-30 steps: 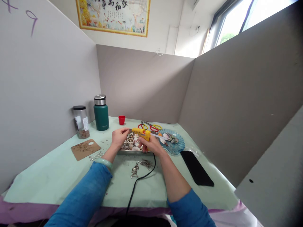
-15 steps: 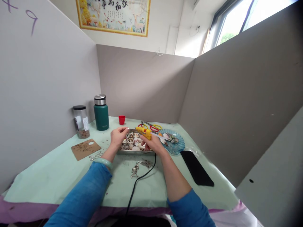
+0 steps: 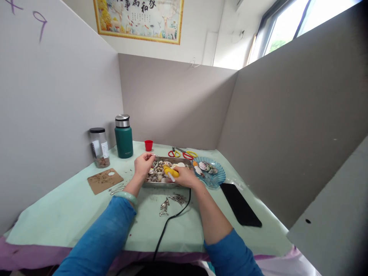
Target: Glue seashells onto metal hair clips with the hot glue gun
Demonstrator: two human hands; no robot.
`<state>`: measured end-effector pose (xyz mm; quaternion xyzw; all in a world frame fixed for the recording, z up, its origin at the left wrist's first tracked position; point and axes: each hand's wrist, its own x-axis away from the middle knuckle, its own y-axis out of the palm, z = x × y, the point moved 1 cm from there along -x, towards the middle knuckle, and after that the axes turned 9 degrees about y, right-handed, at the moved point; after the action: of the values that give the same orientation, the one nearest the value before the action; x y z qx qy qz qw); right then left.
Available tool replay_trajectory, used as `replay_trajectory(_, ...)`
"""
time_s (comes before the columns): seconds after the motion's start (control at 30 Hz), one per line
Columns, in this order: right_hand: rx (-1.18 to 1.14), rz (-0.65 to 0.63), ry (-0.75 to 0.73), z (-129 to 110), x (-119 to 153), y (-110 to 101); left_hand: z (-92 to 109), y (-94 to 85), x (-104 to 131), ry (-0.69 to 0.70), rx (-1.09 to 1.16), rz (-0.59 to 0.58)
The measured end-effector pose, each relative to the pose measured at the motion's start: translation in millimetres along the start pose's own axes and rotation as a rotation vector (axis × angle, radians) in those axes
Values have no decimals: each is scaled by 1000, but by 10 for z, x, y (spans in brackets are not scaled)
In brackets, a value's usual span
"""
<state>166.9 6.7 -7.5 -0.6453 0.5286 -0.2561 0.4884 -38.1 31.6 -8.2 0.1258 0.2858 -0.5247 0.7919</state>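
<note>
My right hand (image 3: pixel 184 177) grips a yellow glue gun (image 3: pixel 170 171) low over a metal tray (image 3: pixel 161 185) full of seashells (image 3: pixel 158 174). The glue gun's whitish glue stick (image 3: pixel 171 177) points back toward me. A black cord (image 3: pixel 172 217) runs from near my right hand to the table's front edge. At the tray's far left corner, my left hand (image 3: pixel 143 165) is closed in a pinch. Something small and pale shows at its fingertips, too small to name. Several metal clips (image 3: pixel 165 206) lie in front of the tray.
Right of the tray sits a blue plate (image 3: pixel 220 177) holding decorated shells, with scissors (image 3: pixel 188 155) behind it. A black phone-like slab (image 3: pixel 240 205) lies at right. A red cup (image 3: pixel 148 145), green flask (image 3: pixel 124 142), jar (image 3: pixel 99 147) and brown board (image 3: pixel 105 181) stand or lie left.
My right hand has lowered and turned the glue gun, so that it now sits over the shells, away from my left fingertips. My left hand stays nearly in place, still pinched.
</note>
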Motion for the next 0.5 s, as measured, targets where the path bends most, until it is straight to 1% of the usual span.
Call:
replay_trajectory(0.07, 47, -58, -1, 11, 9, -34, -9, 1, -2, 1, 7, 1)
replay_trajectory(0.17, 119, -113, 64, -9, -1, -118, -19, 0, -3, 8, 19, 10)
replay_trajectory(0.2, 145, -107, 94, -41, -23, -147, -24, -1, -5, 6, 24, 19)
replay_trajectory(0.23, 171, -70, 115, -90, -61, -171, -30, -4, -7, -1, 30, 31)
replay_trajectory(0.3, 235, 1, 99, -239, -184, -187, -47, -11, -16, -18, 50, 60)
replay_trajectory(0.33, 271, 20, 72, -327, -266, -174, -58, -16, -23, -26, 60, 75)
replay_trajectory(0.4, 348, -1, 38, -501, -455, -105, -83, -25, -39, -38, 80, 102)
replay_trajectory(0.5, 415, -72, 58, -683, -728, 58, -119, -33, -60, -46, 100, 129)
